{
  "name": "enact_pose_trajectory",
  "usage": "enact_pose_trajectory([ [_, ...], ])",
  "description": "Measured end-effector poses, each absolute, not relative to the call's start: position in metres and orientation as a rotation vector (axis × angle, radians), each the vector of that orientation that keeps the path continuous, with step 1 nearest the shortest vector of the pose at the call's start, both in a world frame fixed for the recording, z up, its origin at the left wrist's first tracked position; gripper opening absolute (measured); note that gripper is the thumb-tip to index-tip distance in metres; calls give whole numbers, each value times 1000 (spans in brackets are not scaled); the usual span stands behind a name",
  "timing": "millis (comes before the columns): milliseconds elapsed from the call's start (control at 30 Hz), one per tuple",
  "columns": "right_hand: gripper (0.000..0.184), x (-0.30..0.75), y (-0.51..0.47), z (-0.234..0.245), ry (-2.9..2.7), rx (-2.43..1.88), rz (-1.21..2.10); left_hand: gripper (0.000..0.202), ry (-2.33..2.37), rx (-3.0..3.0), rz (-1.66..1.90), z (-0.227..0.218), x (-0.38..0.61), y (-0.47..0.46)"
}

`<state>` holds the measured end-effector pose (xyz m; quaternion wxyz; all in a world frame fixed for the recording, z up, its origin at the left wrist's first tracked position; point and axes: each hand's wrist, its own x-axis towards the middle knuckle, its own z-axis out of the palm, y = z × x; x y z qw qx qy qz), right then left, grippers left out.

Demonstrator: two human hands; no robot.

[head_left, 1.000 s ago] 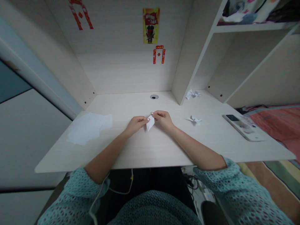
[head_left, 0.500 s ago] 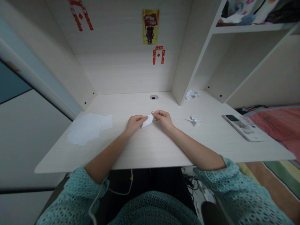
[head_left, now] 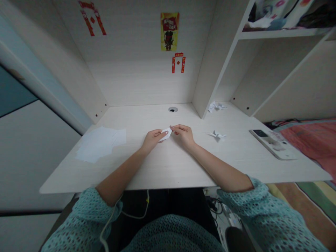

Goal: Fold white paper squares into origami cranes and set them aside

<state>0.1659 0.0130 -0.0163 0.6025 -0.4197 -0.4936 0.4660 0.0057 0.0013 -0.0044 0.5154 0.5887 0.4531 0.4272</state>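
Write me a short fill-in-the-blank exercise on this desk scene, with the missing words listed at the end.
1. The left hand and right hand hold one small folded piece of white ____.
2. The loose white sheets lie to the ____ (left or right) of both hands.
3. The yellow picture is stuck ____ (higher or lower) than the red decoration nearest it.

Missing words: paper; left; higher.

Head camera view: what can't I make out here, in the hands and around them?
All in the head view:
- Folded paper: its folds are partly covered by the left hand and right hand.
- White pieces beside the divider: too small to count.
- White sheets: overlap hides their number.
- Shelf items: cut off by the top edge.
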Motion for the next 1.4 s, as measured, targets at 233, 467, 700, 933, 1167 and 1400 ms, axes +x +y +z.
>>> enact_pose_trajectory([
  [233,21,161,11,-15,-1157,-970,1109,46,1119,1377,986,-11,4,7],
  [467,21,160,11,-16,-1098,-1010,1124,45,1069,1323,965,-6,6,5],
  [700,24,165,14,-18,-1058,-989,1048,36,1086,1388,971,0,5,1],
  [933,33,167,17,-18,-1016,-1085,999,39,1153,1297,974,1,2,4],
  [1167,37,168,20,-23,-993,-1063,1032,41,1158,1272,1025,-4,1,7],
  [1400,47,171,15,-10,-1323,-841,1085,56,1136,1206,1089,-8,-4,11],
])
